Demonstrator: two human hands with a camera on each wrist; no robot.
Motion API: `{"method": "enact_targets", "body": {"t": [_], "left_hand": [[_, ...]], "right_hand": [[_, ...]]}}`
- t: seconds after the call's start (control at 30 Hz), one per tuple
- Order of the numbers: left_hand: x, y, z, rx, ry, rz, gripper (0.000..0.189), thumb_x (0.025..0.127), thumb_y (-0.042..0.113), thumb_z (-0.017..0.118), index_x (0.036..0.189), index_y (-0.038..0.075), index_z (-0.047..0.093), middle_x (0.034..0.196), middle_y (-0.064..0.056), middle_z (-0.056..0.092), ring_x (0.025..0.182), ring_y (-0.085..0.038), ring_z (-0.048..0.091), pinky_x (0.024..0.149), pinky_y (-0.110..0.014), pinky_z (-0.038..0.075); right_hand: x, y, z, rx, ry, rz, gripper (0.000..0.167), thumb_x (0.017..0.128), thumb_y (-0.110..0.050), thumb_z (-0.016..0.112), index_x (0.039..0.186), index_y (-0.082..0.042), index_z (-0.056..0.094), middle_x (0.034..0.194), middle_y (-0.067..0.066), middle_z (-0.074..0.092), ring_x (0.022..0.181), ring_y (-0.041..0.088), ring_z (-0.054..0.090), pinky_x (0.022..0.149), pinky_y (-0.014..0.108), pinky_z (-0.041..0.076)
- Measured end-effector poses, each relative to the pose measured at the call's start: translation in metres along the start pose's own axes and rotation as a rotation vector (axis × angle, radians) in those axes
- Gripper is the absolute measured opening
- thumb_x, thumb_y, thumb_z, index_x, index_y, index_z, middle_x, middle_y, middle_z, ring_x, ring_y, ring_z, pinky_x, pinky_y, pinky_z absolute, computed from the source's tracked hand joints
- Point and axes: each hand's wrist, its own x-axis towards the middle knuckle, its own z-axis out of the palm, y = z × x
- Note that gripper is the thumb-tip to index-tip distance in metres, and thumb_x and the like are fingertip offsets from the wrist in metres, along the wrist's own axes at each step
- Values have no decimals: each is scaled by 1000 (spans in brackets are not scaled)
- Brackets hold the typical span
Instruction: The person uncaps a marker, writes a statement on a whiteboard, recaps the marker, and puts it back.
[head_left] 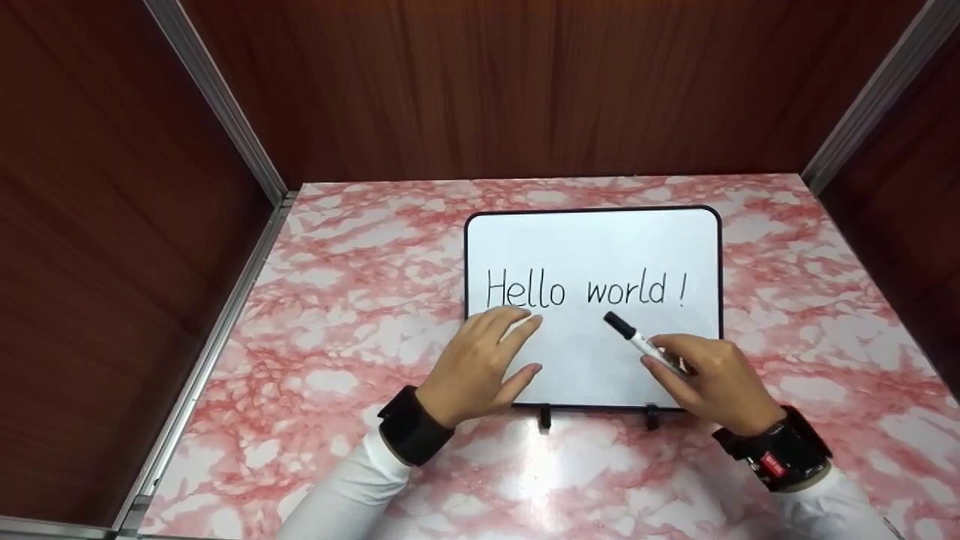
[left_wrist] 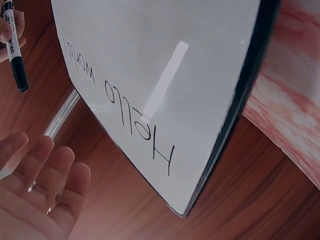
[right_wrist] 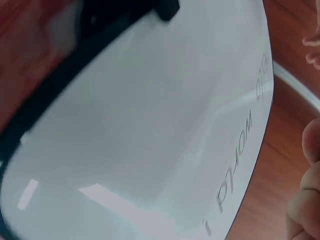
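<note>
A whiteboard (head_left: 592, 244) with a black frame bears the handwritten words "Hello world !" in black. In the head view my right hand (head_left: 720, 379) pinches a white marker (head_left: 649, 349), its black cap on and pointing up and left over the board. The left wrist view also shows this marker (left_wrist: 14, 45) at the upper left. My left hand (head_left: 480, 364) is before the board's lower left part, fingers gently bent and thumb apart, nothing between them. Its fingers (left_wrist: 55, 170) look loose in the left wrist view. In the right wrist view only some fingers (right_wrist: 307, 195) of the right hand show.
The board stands on small black feet (head_left: 546, 416) on a red and white marbled table (head_left: 337, 360). Dark brown wooden panels (head_left: 487, 90) rise behind and at both sides, with metal strips (head_left: 225, 105) at the corners.
</note>
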Motion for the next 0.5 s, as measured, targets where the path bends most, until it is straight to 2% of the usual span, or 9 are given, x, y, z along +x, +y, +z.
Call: {"method": "enact_targets", "body": {"t": [0.2, 0.3, 0.4, 0.5], "left_hand": [[-10, -18, -5, 28, 85, -127, 60, 90, 30, 63, 137, -3, 45, 132, -15, 49, 126, -35, 44, 107, -44, 35], [-17, -28, -6, 53, 106, -183, 64, 91, 33, 61, 139, -4, 42, 135, -18, 47, 128, -37, 42, 109, -46, 32], [-24, -39, -8, 72, 100, -246, 68, 92, 37, 60, 142, -4, 38, 137, -20, 45, 131, -37, 38, 111, -47, 29], [-31, -49, -8, 90, 67, -327, 71, 94, 43, 57, 144, -2, 35, 139, -22, 44, 135, -38, 33, 111, -50, 27]], "right_hand": [[-7, 18, -28, -101, 100, 156, 23, 71, 2, 79, 92, -3, 71, 60, -12, 54, 48, -2, 39, 41, 14, 32], [-16, 28, -38, -150, 164, 220, 21, 70, 3, 79, 89, -1, 71, 58, -9, 53, 48, -1, 41, 42, 15, 33], [-27, 39, -44, -183, 207, 289, 20, 73, 1, 79, 91, -1, 71, 58, -5, 56, 49, -2, 44, 45, 14, 36], [-38, 52, -51, -209, 210, 376, 18, 78, -6, 77, 94, -1, 71, 60, -3, 60, 53, -6, 48, 50, 12, 39]]}}
